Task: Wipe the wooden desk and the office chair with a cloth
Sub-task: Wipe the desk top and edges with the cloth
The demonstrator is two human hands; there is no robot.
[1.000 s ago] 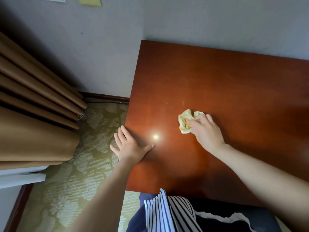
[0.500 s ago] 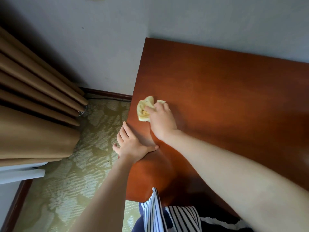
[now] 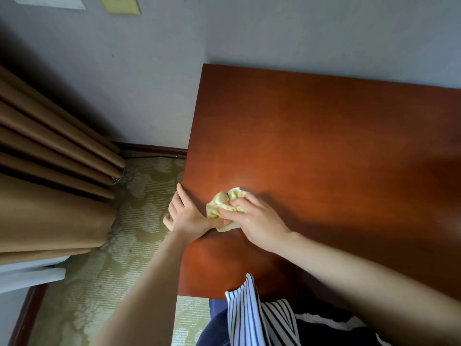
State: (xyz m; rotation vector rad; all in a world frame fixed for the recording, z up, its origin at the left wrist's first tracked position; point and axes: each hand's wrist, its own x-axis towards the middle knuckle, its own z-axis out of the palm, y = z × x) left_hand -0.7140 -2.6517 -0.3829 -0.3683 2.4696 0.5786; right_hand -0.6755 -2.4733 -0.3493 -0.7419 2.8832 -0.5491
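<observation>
A reddish-brown wooden desk [image 3: 324, 146] fills the right of the head view, its left edge running down the middle. My right hand [image 3: 259, 221] grips a crumpled pale yellow cloth [image 3: 219, 203] and presses it on the desk near the left edge. Flat on that edge lies my left hand [image 3: 187, 216], fingers straight and thumb stretched toward the cloth. The office chair is not in view.
Brown curtains [image 3: 55, 171] hang at the left over a patterned green carpet [image 3: 104, 283]. A grey wall [image 3: 149, 71] with a dark baseboard stands behind the desk. My striped clothing [image 3: 252, 318] shows at the bottom.
My right hand swept the cloth from the desk's middle to its left edge, then back toward me beside my left thumb. The left hand stayed put.
</observation>
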